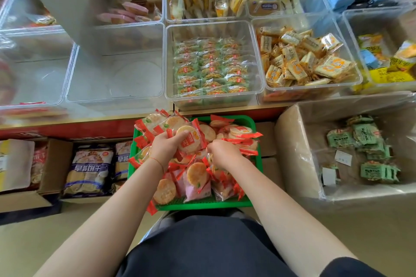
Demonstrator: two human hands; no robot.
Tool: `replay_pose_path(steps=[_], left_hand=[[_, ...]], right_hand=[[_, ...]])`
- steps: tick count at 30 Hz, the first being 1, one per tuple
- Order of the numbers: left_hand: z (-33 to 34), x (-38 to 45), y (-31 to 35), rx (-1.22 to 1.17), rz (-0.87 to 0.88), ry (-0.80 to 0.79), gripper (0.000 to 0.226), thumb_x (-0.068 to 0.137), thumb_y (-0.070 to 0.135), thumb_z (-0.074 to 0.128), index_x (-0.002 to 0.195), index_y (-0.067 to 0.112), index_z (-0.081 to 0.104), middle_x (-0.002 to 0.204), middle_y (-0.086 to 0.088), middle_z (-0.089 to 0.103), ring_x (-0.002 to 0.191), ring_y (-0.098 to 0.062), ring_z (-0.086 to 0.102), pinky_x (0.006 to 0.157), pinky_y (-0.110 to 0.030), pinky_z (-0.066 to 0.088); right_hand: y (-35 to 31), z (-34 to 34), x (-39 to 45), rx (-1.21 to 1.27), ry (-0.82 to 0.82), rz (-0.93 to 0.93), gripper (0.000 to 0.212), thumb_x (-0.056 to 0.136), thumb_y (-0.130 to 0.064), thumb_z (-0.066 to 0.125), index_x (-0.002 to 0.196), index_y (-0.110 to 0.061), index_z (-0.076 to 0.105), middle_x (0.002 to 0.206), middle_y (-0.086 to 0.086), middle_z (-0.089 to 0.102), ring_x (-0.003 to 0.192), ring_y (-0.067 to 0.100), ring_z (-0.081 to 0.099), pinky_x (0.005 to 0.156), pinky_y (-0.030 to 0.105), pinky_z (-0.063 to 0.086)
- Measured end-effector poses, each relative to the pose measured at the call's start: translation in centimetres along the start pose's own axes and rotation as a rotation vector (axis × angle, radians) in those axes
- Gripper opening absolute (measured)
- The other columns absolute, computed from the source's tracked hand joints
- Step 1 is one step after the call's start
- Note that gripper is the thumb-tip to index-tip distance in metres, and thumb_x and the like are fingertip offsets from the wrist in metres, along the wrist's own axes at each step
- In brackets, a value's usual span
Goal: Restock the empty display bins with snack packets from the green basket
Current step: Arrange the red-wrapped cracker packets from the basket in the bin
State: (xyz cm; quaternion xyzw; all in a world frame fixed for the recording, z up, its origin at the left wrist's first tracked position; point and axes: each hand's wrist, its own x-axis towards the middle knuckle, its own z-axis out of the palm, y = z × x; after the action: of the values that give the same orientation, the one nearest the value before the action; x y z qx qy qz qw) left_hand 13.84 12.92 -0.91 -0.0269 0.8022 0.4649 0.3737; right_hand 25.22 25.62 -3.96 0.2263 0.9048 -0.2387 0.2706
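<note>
A pale beige floor (45,243) lay under even, soft light. A red-fronted display counter (78,128) with a light wooden edge ran across the shop, with open cardboard cartons (290,153) at its foot.

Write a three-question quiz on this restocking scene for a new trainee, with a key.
1. True or false: both hands, the left hand and the right hand, are down in the green basket.
2. Which clear bin in the front row shows no packets inside? A. the empty bin left of the green-wrapped crackers B. the bin of green-wrapped crackers C. the bin of yellow packets
3. Fill in: the left hand holds a round cracker in a ____-edged snack packet.

Key: 1 true; 2 A; 3 red.
</note>
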Motion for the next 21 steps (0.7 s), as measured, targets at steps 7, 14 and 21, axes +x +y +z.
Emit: replay_pose_path(steps=[7,14,21], left_hand=[[-1.6,0.9,-0.1,-0.23,0.07,0.164,0.028,0.076,0.032,0.083,0.085,0.009,0.07,0.085,-0.01,0.072,0.076,-0.026,0.069,0.076,-0.049,0.06],[-3.5,1.1,1.2,-0.39,0.064,0.014,0.02,0.081,0.02,0.079,0.098,0.013,0.073,0.1,-0.017,0.074,0.094,-0.034,0.072,0.083,-0.048,0.059],[-7.6,1.8,0.4,-0.37,0.029,-0.299,0.031,0.089,0.006,0.066,0.118,0.007,0.055,0.107,-0.018,0.068,0.085,-0.029,0.072,0.065,-0.037,0.062]], right_hand=[[0.8,-2.9,-0.5,0.262,0.306,-0.008,0.024,0.098,-0.014,0.053,0.119,-0.02,0.063,0.119,0.003,0.064,0.104,0.024,0.061,0.082,0.039,0.053],[-0.2,-6.9,-2.7,1.069,0.573,0.038,0.018,0.096,-0.02,0.063,0.113,-0.016,0.069,0.104,-0.006,0.07,0.099,0.007,0.064,0.085,0.026,0.054],[-6.2,-5.7,-4.0,2.017,0.174,0.026,0.028,0.094,-0.001,0.048,0.121,-0.006,0.052,0.088,0.01,0.063,0.077,0.019,0.062,0.072,0.027,0.054]])
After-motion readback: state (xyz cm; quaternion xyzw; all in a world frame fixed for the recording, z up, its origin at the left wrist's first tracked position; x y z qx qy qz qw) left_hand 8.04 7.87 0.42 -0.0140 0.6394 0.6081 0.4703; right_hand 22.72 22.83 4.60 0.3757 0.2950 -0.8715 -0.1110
